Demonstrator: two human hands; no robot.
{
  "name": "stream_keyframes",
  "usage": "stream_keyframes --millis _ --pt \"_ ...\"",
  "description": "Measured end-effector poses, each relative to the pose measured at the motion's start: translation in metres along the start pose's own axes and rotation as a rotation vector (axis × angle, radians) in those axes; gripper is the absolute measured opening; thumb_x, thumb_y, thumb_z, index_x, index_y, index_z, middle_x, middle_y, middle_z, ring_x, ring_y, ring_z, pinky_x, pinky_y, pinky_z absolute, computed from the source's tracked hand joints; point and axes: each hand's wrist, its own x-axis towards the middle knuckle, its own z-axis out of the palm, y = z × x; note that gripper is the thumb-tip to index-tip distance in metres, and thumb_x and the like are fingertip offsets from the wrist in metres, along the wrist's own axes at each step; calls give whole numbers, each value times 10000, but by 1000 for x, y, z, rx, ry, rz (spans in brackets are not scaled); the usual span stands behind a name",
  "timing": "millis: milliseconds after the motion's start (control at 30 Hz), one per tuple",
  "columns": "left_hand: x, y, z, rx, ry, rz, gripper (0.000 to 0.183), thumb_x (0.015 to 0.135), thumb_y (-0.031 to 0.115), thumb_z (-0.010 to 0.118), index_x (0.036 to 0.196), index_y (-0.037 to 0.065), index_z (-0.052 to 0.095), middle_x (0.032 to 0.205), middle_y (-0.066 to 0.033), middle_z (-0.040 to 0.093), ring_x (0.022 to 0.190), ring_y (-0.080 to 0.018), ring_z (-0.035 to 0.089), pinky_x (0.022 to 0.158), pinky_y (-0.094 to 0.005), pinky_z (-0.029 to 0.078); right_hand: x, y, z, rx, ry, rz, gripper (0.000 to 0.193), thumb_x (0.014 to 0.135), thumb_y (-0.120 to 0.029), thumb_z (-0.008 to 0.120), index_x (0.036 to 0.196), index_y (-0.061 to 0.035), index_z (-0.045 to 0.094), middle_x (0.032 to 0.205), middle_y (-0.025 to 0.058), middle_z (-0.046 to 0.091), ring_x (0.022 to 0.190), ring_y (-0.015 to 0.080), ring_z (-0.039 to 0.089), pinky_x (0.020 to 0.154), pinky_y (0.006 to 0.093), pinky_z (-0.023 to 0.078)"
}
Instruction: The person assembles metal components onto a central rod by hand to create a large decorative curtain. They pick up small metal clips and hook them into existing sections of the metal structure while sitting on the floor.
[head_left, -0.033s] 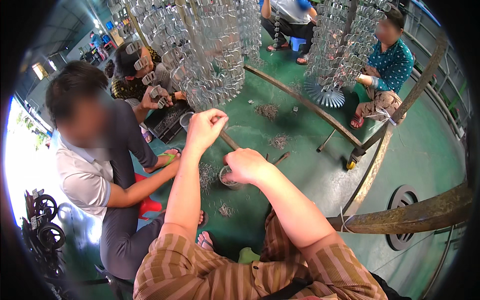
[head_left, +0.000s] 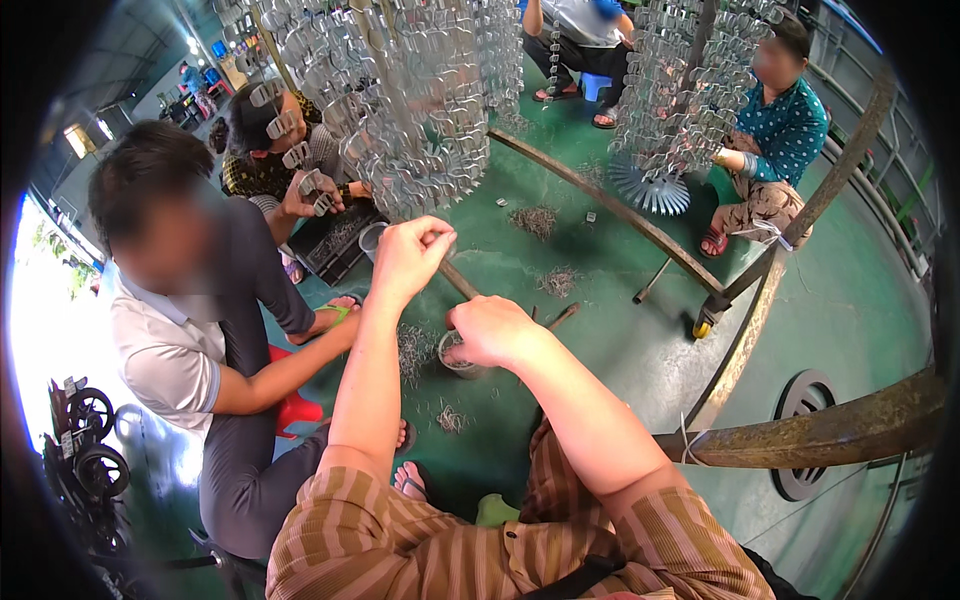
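Note:
My left hand point(head_left: 408, 262) is raised with thumb and fingers pinched together, just below a hanging cluster of shiny bent metal pieces point(head_left: 420, 140). Whatever lies between those fingertips is too small to make out. Lower and to the right, my right hand point(head_left: 492, 332) is curled down over a small round cup point(head_left: 462, 370). Its fingertips dip inside, where thin metal bits show, and the hand hides part of the cup. On the floor beside the cup lies a loose pile of small wire pieces point(head_left: 412, 355).
A person point(head_left: 160, 330) sits close at my left, an arm reaching toward my left forearm. A rusty metal frame point(head_left: 620, 205) on a caster crosses ahead, with a bar point(head_left: 830, 430) at right. Another hanging metal cluster point(head_left: 680, 110) and more seated people are beyond. A black crate point(head_left: 335, 245) stands left.

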Motion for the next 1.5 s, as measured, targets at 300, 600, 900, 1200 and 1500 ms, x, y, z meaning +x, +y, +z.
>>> stream_keyframes --millis 300,600,900,1200,1500 --pt "5 -12 -2 20 0 27 164 734 172 663 834 42 664 568 -69 580 482 -116 518 486 -273 403 6 1 4 6 -23 -64 385 663 -328 723 907 -41 644 840 197 634 853 345 611 766 415 486" --pt "4 -8 0 37 -19 1 147 744 146 663 831 27 663 574 -38 573 509 -81 497 493 -245 393 2 0 2 -6 10 -63 368 669 -323 718 895 -42 640 831 191 635 851 343 611 767 414 487" --pt "-1 -1 0 34 -29 14 151 732 155 665 826 37 661 594 -92 605 518 -131 561 521 -278 437 0 3 6 -7 -2 -59 390 662 -337 714 914 -50 637 828 189 639 830 349 619 756 420 492" --pt "-4 2 -5 87 -28 -11 161 738 159 665 832 28 659 612 -95 612 529 -130 564 529 -275 438 -4 3 5 -3 22 -91 388 675 -318 709 942 -47 634 827 191 637 843 344 614 761 416 484" --pt "-9 10 -13 87 -7 -5 165 737 161 663 833 27 659 593 -95 605 505 -129 555 513 -277 431 -6 1 6 5 17 -98 422 670 -315 709 1002 -65 633 888 193 634 885 333 608 782 405 483"
